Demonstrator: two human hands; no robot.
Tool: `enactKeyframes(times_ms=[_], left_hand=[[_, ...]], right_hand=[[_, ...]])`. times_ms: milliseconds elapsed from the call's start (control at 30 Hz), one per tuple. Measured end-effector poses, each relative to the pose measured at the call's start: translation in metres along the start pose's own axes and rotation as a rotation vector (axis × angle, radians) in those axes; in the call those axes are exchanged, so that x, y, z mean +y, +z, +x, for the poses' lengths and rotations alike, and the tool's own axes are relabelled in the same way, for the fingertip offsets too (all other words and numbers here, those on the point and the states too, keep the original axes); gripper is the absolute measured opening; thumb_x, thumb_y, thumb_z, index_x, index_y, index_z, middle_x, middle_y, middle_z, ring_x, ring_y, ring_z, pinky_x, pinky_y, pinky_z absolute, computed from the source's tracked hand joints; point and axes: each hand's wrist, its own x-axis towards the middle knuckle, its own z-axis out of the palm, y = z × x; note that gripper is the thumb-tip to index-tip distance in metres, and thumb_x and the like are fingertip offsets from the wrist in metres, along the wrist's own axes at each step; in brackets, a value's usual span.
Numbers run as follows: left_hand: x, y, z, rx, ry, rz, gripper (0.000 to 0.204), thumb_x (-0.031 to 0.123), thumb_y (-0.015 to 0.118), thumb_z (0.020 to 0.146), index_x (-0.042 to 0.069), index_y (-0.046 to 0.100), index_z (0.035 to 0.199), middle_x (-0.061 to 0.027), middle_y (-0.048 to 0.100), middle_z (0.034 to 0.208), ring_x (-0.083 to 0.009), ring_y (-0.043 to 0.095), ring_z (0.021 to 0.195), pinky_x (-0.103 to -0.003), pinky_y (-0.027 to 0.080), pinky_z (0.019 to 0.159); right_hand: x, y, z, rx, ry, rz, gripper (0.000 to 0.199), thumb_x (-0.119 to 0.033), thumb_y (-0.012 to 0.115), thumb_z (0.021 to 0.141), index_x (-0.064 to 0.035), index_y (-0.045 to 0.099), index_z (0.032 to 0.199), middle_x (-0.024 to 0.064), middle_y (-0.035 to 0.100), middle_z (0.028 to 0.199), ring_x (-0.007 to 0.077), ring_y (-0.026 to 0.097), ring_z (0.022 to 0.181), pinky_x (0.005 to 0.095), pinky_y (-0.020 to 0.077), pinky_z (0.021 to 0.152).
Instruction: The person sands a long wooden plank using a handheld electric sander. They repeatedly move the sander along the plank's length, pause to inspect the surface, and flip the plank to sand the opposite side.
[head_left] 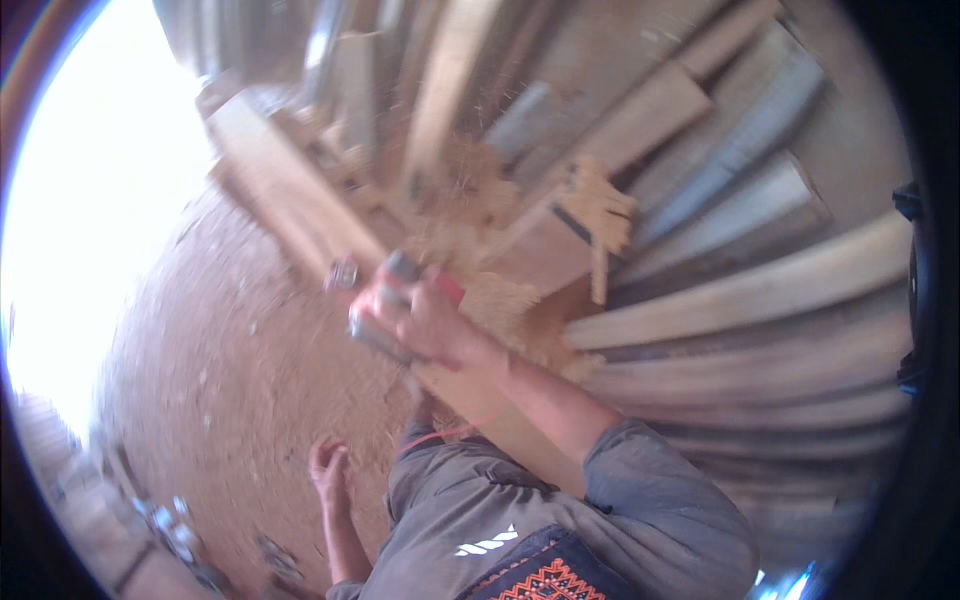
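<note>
Blurrily, right hand (425,318) clamped on red power tool (400,290); left hand (328,468) empty, loosely open.

The right hand (425,322) lies on a red-and-grey power tool (392,300) atop a long pale wooden plank (300,190). Loose sawdust (470,215) lies behind it, stacked grey timber boards (760,290) to the right, bare earthen floor (240,360) to the left.

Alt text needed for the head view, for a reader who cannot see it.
The right hand grips a red and grey power tool on a long wooden plank, with sawdust flying. The left hand hangs open and empty over the dirt floor; stacked boards lie to the right.
</note>
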Motion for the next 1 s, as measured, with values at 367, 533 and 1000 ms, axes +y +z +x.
enactKeyframes(times_ms=[367, 533, 1000], left_hand=[[0.202, 0.35, 0.12, -0.996, 0.453, 0.452, 0.04, 0.027, 0.071, 0.105, 0.004, 0.064, 0.136, -0.0073, 0.07, 0.121, -0.0172, 0.067, 0.112, -0.032, 0.054, 0.094], [0.077, 0.51, 0.136, -1.191, -0.08, 0.6, 0.05, 0.035, 0.071, 0.103, 0.012, 0.057, 0.145, -0.0091, 0.063, 0.143, -0.0261, 0.064, 0.128, -0.042, 0.053, 0.099], [-0.145, 0.758, 0.211, -0.99, -0.236, 0.428, 0.07, 0.046, 0.073, 0.097, 0.01, 0.053, 0.154, -0.0169, 0.054, 0.148, -0.0271, 0.055, 0.131, -0.045, 0.045, 0.11]], right_hand=[[-0.052, -0.224, -0.258, 0.23, 1.491, 0.898, 0.05, -0.05, 0.064, 0.105, -0.0013, 0.073, 0.097, 0.001, 0.065, 0.076, 0.0101, 0.062, 0.068, 0.0293, 0.0493, 0.059], [-0.146, -0.272, -0.364, 0.957, 1.977, 0.769, 0.047, -0.046, 0.061, 0.109, -0.0024, 0.076, 0.117, 0.0009, 0.063, 0.071, 0.0098, 0.059, 0.06, 0.0277, 0.0472, 0.055], [-0.353, -0.184, -0.481, 1.895, 2.575, 0.054, 0.062, -0.064, 0.06, 0.104, -0.0092, 0.064, 0.076, 0.0002, 0.055, 0.061, 0.012, 0.051, 0.048, 0.031, 0.039, 0.044]])
